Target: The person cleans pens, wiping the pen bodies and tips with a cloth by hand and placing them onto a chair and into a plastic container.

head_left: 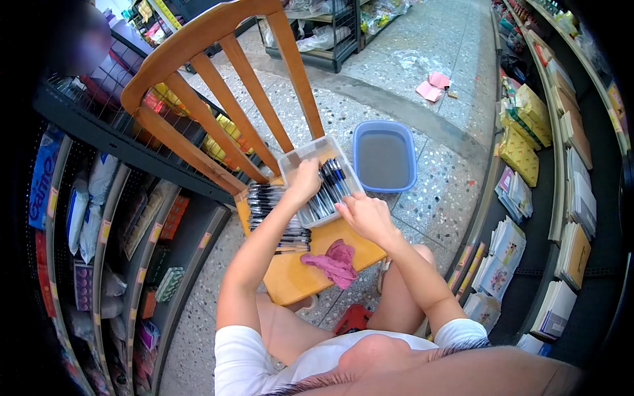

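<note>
A clear plastic box (318, 144) full of pens (328, 188) sits tilted on the wooden chair's seat (281, 277). Inside its left part, my left hand (304, 181) is closed with fingertips down; what it pinches is hidden. At the near right side of the box, my right hand (367, 215) has its fingers bent around the rim, close to the pen ends. Rows of dark-capped pens (264, 204) lie on the seat left of the box, partly behind my left forearm. A crumpled pink cloth (335, 263) lies near the seat's front edge.
A blue basin (415, 162) of greyish water stands on the speckled floor right of the chair. Shelves of packaged goods (92, 204) flank the left; notebooks (505, 254) fill shelves on the right. Pink paper (432, 86) lies farther off. A red object (355, 319) is below the seat.
</note>
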The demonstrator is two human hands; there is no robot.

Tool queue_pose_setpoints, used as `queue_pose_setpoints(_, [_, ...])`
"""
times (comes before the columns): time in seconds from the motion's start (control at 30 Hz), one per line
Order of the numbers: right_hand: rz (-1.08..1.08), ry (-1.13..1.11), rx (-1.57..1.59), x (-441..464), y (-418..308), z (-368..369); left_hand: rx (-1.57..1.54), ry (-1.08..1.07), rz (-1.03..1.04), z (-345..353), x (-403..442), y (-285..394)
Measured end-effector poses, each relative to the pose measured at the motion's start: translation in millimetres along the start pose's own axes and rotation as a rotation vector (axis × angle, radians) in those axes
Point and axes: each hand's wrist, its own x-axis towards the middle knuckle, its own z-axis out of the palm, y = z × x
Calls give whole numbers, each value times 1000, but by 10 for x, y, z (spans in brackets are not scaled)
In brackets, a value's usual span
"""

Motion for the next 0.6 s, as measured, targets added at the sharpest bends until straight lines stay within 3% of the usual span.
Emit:
queue_pose_setpoints(0.2, [0, -7, 1, -2, 15, 20, 0, -90, -50, 84, -12, -81])
queue_pose_setpoints(0.3, [-7, 4, 7, -13, -15, -16, -14, 45, 56, -37, -35, -30])
queue_pose_setpoints(0.47, [-256, 289, 195, -101, -92, -97, -507, 430, -45, -761, -527, 403])
queue_pose_setpoints(0.5, [-318, 324, 220, -130, -123, -110, -539, 419, -93, -790, -671, 353])
queue_pose_setpoints(0.53, [-391, 320, 217, -162, -146, -84, -770, 441, -53, -755, -786, 278])
queue_pose_setpoints(0.6, [-538, 309, 209, -235, -199, -3, -949, 365, -195, -776, -1114, 256])
